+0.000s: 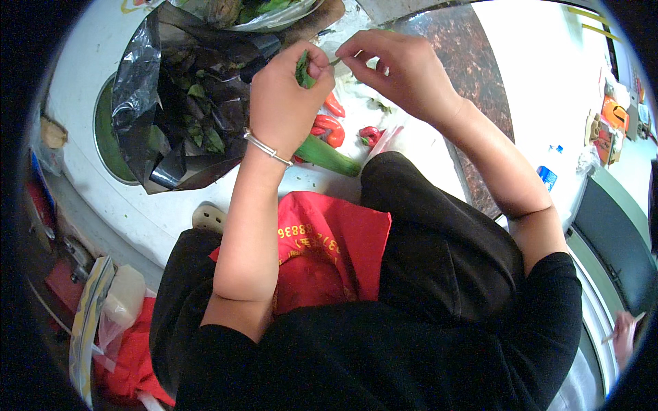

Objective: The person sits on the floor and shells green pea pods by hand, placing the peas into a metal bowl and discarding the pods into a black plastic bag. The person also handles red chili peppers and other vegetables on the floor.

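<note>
My left hand (290, 95), with a metal bangle at the wrist, is closed on a green leafy stem (304, 72). Close beside it, my right hand (398, 69) pinches a thin piece of stem (335, 61) between thumb and index finger. Below my left hand lies a long green vegetable (329, 155), its far end hidden by the hand. Red peppers (331, 131) lie near it, and a small curled red pepper (371, 135) rests farther right. To the left, a black plastic bag (136, 103) stands wide with loose green leaves (213, 139) inside.
A green round basin (108, 144) shows behind the black bag. A clear plastic bag of greens (277, 18) is at the top. My knees and a red apron (334, 246) are below my hands. At the far right edge, another person's hand (624, 334) holds a thin stick.
</note>
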`<state>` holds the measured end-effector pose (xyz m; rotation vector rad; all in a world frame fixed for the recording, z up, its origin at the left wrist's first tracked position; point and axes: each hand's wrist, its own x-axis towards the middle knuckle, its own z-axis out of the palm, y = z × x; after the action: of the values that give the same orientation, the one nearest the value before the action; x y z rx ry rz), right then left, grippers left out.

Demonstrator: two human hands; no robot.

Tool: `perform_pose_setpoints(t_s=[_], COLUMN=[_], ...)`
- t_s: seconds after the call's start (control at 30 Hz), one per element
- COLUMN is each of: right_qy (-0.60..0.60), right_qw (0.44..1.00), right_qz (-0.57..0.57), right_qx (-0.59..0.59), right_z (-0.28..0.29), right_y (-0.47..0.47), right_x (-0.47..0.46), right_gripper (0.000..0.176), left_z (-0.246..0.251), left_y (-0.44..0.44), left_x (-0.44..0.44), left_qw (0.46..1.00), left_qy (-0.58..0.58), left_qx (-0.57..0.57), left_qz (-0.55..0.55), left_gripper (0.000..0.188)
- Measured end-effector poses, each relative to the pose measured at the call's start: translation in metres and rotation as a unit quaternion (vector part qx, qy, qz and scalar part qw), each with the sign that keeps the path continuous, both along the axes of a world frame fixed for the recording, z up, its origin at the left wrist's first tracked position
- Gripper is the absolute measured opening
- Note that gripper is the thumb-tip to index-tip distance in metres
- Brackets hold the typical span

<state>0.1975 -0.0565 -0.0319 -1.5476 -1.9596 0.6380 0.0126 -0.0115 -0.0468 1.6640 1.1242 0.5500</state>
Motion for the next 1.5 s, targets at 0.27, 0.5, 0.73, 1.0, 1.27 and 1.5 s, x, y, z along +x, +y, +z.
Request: perform_pose_setpoints(t_s=[0.27,0.5,0.73,1.0,1.27,1.5], right_qy=[0.036,0.432,0.408,0.339,0.196,-0.091], right_qw=[0.998,0.875,0.906,0.915,0.971,0.983], right_qz=[-0.035,-0.11,-0.057,-0.061,-0.079,-0.016], right_qx=[-0.039,-0.189,-0.099,-0.212,-0.115,0.159], right_z=[0.011,0.022,0.011,0.022,0.022,0.021], right_y=[0.006,0.043,0.062,0.044,0.039,0.041], right_x=[-0.006,-0.005,-0.026,-0.029,-0.031,-0.029], right_gripper=[0.008,0.014,0.032,0.023,0.018,0.015], left_z=[0.009,0.028,0.022,0.029,0.031,0.029], left_y=[-0.004,0.012,0.031,0.027,0.02,0.015], left_x=[0.008,0.0,-0.021,-0.012,-0.008,-0.006], left_qw=[0.991,0.903,0.84,0.871,0.904,0.887], left_qy=[-0.036,-0.299,-0.416,-0.385,-0.326,-0.339], left_qx=[0.126,-0.221,-0.244,-0.164,-0.182,-0.22], left_qz=[0.035,0.215,0.247,0.255,0.206,0.225], left_gripper=[0.01,0.009,0.015,0.016,0.013,0.013])
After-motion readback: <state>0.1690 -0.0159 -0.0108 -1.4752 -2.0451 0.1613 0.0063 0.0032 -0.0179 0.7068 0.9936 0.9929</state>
